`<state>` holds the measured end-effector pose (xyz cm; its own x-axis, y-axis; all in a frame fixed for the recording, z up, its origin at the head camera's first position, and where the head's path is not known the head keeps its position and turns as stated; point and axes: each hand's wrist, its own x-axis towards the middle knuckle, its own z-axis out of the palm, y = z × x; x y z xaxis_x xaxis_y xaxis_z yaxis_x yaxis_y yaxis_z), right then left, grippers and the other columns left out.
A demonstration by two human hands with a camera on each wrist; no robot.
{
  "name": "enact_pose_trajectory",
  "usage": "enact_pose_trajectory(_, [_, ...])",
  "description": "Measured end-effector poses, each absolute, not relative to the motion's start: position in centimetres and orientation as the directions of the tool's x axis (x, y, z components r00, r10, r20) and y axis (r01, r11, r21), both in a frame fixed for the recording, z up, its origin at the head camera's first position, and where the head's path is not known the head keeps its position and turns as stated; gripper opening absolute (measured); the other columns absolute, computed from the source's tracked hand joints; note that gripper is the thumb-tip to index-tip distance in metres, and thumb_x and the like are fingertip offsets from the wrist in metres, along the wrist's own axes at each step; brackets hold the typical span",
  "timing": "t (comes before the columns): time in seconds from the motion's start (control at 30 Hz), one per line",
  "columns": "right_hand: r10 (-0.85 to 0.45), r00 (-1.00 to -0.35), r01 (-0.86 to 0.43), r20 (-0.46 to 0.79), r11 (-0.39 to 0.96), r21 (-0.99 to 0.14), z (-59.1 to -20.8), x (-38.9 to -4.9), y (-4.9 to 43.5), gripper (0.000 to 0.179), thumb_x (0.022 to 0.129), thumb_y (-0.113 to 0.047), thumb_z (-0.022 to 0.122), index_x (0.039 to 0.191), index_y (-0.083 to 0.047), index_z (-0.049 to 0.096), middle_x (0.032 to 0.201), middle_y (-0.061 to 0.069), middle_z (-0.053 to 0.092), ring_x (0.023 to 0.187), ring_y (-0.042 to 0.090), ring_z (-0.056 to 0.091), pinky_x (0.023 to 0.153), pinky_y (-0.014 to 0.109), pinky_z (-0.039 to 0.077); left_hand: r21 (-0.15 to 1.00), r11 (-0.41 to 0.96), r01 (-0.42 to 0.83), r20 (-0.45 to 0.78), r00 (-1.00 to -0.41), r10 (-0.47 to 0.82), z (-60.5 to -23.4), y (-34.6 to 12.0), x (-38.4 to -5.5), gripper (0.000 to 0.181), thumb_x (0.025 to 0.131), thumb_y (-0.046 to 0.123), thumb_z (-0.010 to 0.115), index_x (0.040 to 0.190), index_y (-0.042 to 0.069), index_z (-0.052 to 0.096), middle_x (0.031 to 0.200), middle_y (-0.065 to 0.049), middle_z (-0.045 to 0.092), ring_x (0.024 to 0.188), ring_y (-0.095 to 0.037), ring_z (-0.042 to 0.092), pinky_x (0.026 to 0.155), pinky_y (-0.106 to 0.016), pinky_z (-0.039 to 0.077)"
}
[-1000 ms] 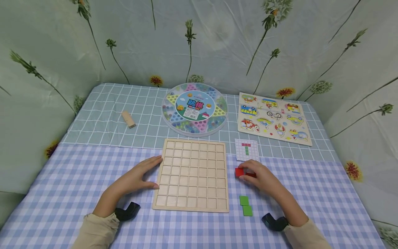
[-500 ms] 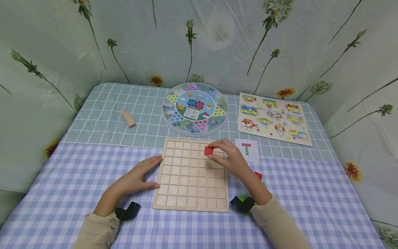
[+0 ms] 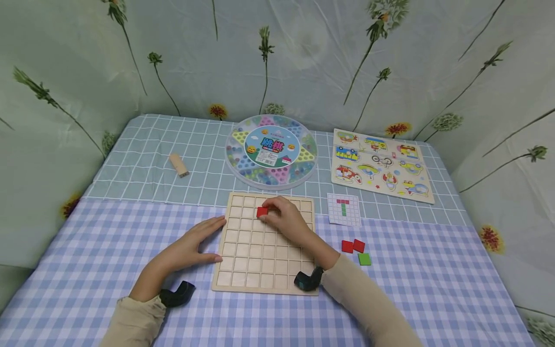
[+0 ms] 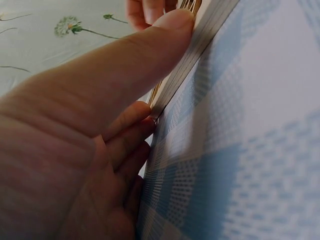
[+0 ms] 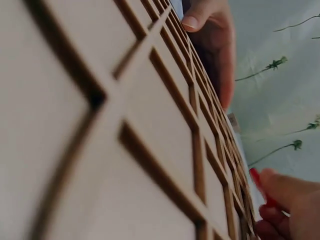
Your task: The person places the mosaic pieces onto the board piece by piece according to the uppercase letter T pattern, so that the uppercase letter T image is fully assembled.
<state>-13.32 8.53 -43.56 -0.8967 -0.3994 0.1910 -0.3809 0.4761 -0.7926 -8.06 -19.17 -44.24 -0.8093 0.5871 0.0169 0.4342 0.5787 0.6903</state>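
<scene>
A wooden grid board point(image 3: 243, 264) lies in the middle of the table. My left hand point(image 3: 191, 248) rests against its left edge, fingers and thumb straight and touching the rim; in the left wrist view the thumb point(image 4: 150, 47) lies along the board's side. Between thumb and fingertips my right hand point(image 3: 288, 220) pinches a red square tile point(image 3: 262, 212) over the board's second row from the top, left of the middle. The right wrist view shows this red tile point(image 5: 257, 180) edge-on, close over the grid.
Right of the board lie two red tiles point(image 3: 347, 246) and a green tile point(image 3: 364, 259). Above them is a pattern card point(image 3: 344, 219) with a T shape. Farther back are a round Chinese checkers box point(image 3: 272, 178), a vehicle puzzle board point(image 3: 368, 190) and a small wooden block point(image 3: 178, 165).
My right hand has picked a red tile from beside the board and carried it left over the grid. The left hand has stayed at the board's edge.
</scene>
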Motion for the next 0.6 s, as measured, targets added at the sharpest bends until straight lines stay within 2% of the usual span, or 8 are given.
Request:
enact_pose_trajectory(0.1, [-0.414, -0.889, -0.4, 0.196, 0.491, -0.774, -43.9, -13.4, 8.34, 0.023, 0.079, -0.017, 0.07, 0.1, -0.008, 0.063, 0.098, -0.001, 0.058, 0.094, 0.012, 0.051, 0.084, 0.028, 0.042, 0.691, 0.574, 0.438, 0.023, -0.808, 0.588, -44.19, -19.15, -8.04, 0.086, 0.074, 0.039, 0.072, 0.139, 0.002, 0.031, 0.142, -0.014, 0.029, 0.129, -0.035, 0.023, 0.099, -0.053, 0.021])
enact_pose_trajectory(0.37, [-0.421, -0.879, -0.449, 0.223, 0.574, -0.685, -44.0, -13.34, 7.93, 0.025, 0.079, -0.02, 0.07, 0.102, -0.011, 0.067, 0.096, -0.001, 0.056, 0.091, 0.016, 0.049, 0.075, 0.029, 0.041, 0.692, 0.57, 0.443, 0.026, -0.805, 0.593, -44.19, -19.17, -7.98, 0.083, 0.076, 0.038, 0.07, 0.139, 0.001, 0.031, 0.142, -0.016, 0.029, 0.128, -0.036, 0.022, 0.099, -0.054, 0.02])
enact_pose_trajectory(0.6, [-0.431, -0.887, -0.414, 0.165, 0.587, -0.695, -43.71, -13.2, 8.1, 0.024, 0.082, -0.018, 0.067, 0.106, -0.011, 0.066, 0.1, 0.0, 0.055, 0.094, 0.016, 0.048, 0.078, 0.031, 0.04, 0.691, 0.566, 0.449, 0.034, -0.803, 0.595, -44.22, -19.12, -8.03, 0.082, 0.076, 0.037, 0.071, 0.139, 0.001, 0.032, 0.142, -0.016, 0.029, 0.128, -0.036, 0.023, 0.099, -0.054, 0.02])
